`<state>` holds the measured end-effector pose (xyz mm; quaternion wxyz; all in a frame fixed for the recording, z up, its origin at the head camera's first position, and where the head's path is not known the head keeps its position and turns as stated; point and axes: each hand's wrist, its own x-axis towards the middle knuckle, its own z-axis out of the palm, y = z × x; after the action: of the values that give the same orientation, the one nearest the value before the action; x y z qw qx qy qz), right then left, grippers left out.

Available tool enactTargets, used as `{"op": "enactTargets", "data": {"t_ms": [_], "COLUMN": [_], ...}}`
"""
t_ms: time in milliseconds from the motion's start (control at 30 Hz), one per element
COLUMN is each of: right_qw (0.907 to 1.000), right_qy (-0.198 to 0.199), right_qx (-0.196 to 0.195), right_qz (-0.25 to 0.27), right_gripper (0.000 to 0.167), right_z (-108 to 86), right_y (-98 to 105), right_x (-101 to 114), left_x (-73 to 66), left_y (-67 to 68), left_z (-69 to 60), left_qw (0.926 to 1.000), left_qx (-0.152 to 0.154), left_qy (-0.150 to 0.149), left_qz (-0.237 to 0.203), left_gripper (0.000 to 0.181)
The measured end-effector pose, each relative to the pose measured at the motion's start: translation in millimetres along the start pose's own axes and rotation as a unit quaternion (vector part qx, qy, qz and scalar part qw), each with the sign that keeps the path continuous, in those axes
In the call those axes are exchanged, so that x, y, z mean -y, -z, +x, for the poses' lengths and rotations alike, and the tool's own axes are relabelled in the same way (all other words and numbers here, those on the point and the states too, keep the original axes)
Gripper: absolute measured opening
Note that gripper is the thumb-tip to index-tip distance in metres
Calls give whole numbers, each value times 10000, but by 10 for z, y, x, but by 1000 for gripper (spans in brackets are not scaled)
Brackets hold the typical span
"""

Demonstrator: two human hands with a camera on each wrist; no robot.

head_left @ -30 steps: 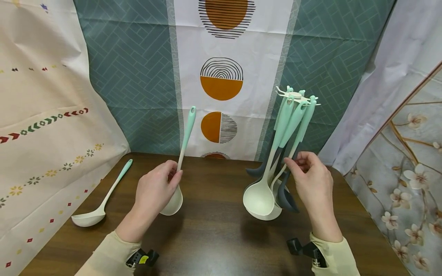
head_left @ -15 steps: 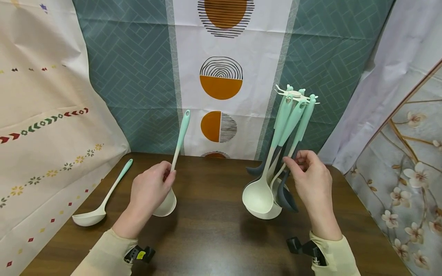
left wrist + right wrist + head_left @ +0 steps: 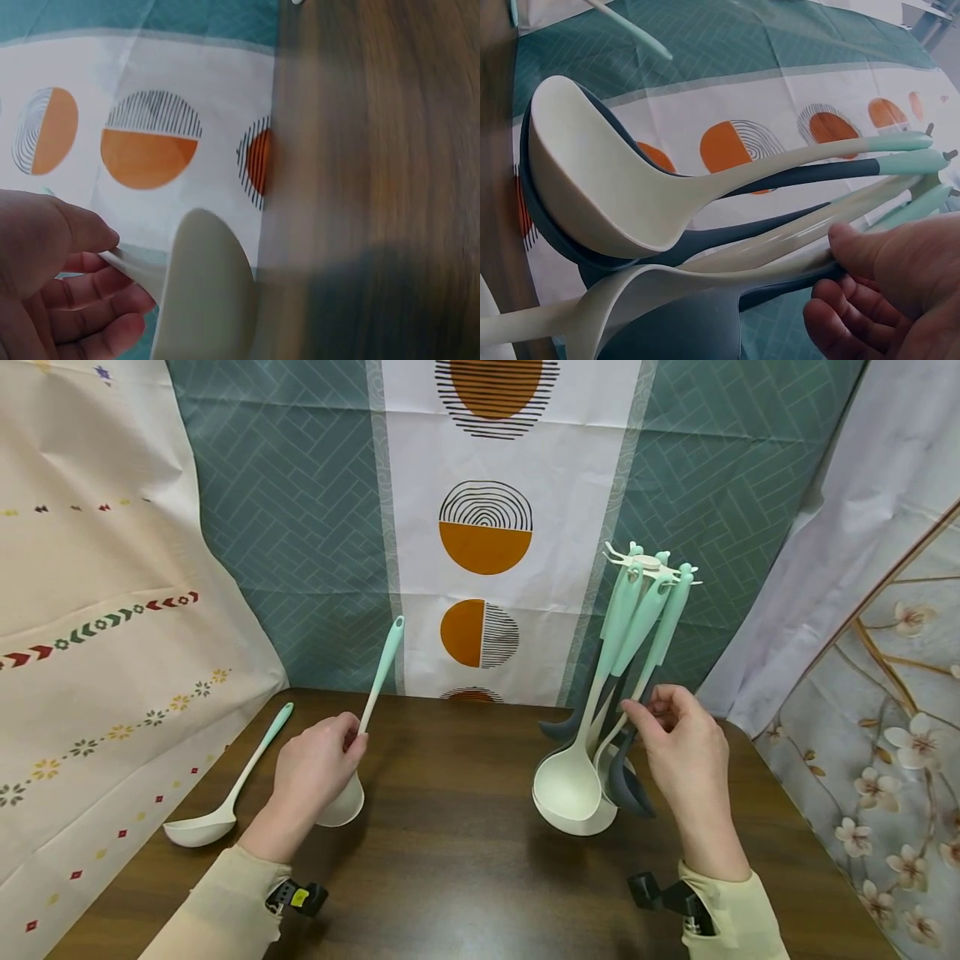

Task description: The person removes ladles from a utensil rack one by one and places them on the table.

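Note:
My left hand (image 3: 318,768) pinches the pale stem of a cream ladle with a mint handle (image 3: 386,660). Its bowl (image 3: 206,292) hangs below the fingers, partly hidden behind the hand in the head view. On the right, my right hand (image 3: 682,752) pinches the stem of a cream ladle (image 3: 772,274) hanging on a white utensil rack (image 3: 645,562). A dark blue ladle (image 3: 630,785) lies close against that stem. In front of them on the rack hangs another cream ladle (image 3: 567,783).
Another cream ladle with a mint handle (image 3: 202,829) lies on the brown wooden table (image 3: 465,877) at the left. Patterned cloths (image 3: 315,527) hang behind the table and along both sides. The rack's base (image 3: 577,822) is mostly hidden by hanging utensils.
My left hand has moved left and slightly down with the ladle, toward the one lying on the table. The right hand keeps its hold at the rack.

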<state>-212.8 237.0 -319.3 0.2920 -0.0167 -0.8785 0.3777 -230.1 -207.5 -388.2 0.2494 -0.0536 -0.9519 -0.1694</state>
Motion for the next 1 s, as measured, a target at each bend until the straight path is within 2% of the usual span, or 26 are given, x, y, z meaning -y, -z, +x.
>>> {"op": "enactTargets", "data": {"t_ms": [233,400,600,1000], "right_qw": [9998,9992,9973,9974], "right_qy": [186,184,310,323], "right_qx": [10,354,652,594], "right_qz": [-51,-89,-146,-257], "right_gripper": [33,34,25,24], "right_z": [5,17,45,54], "right_y": [9,52,110,117], "right_x": [-22,-25,-26,-44], "left_x": [144,255,381,515], "left_y": [-12,-28,-48,-59], "left_z": [21,30,44,59], "left_qw": [9991,9978,9964,9948], "left_qx": [332,528,663,832], "left_qy": [244,373,462,466], "left_qz": [69,155,249,365], "left_gripper": [12,15,15,15]}}
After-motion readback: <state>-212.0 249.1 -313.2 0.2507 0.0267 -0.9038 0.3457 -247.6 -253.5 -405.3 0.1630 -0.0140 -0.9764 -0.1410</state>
